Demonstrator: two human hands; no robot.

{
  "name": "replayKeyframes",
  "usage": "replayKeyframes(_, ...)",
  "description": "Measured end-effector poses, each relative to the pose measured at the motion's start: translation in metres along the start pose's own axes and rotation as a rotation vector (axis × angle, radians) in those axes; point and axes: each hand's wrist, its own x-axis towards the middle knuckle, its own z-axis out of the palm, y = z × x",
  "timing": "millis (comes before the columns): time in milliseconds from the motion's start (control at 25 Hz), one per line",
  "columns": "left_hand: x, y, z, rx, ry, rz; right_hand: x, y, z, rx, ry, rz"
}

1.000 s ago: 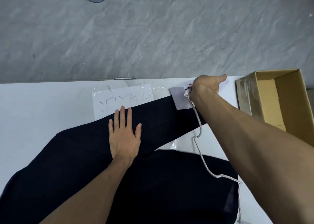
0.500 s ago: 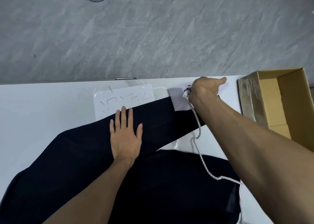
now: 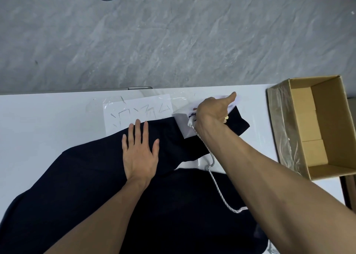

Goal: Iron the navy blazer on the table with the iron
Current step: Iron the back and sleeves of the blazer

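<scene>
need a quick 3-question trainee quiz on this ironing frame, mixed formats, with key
1. True or false: the left hand lies flat, fingers straight, on the blazer sleeve.
2. Where is the cardboard box? A) on top of the blazer B) on the table, to the right of the blazer C) down on the floor
3. Fill in: the right hand grips the iron at the sleeve's cuff, and the iron's white braided ____ trails over the blazer.
Key: 1 true; 2 B; 3 cord.
</scene>
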Motion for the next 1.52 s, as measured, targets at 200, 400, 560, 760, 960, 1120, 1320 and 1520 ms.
replayKeyframes(200,0.000,0.001,-0.002,-0.013,-0.007,-0.005,0.037,-0.041,-0.003,0.391,0.316,0.260)
replayKeyframes(400,0.000,-0.001,0.000,-0.006,0.005,0.002,0.049,-0.069,-0.034,0.056,0.141,0.005)
replayKeyframes(560,0.000,-0.001,-0.001,-0.004,-0.003,0.010,0.040,-0.071,-0.084,-0.500,-0.072,-0.297)
replayKeyframes(760,-0.003,0.000,-0.015,-0.049,-0.057,0.028,0.020,-0.034,-0.148,-0.899,-0.040,-0.476)
replayKeyframes(960,-0.007,0.024,-0.019,0.114,-0.075,0.316,0.018,-0.009,-0.187,-0.965,0.005,-0.510)
replayKeyframes(1120,-0.006,0.032,-0.015,0.229,-0.291,0.318,0.001,0.005,-0.184,-0.961,-0.220,-0.566)
replayKeyframes(1320,-0.007,0.021,-0.058,0.133,-0.351,0.451,-0.037,0.019,-0.172,-0.850,-0.317,-0.522)
replayKeyframes(1520,-0.071,0.016,-0.065,0.347,-0.405,0.612,-0.053,0.027,-0.177,-0.979,-0.313,-0.464)
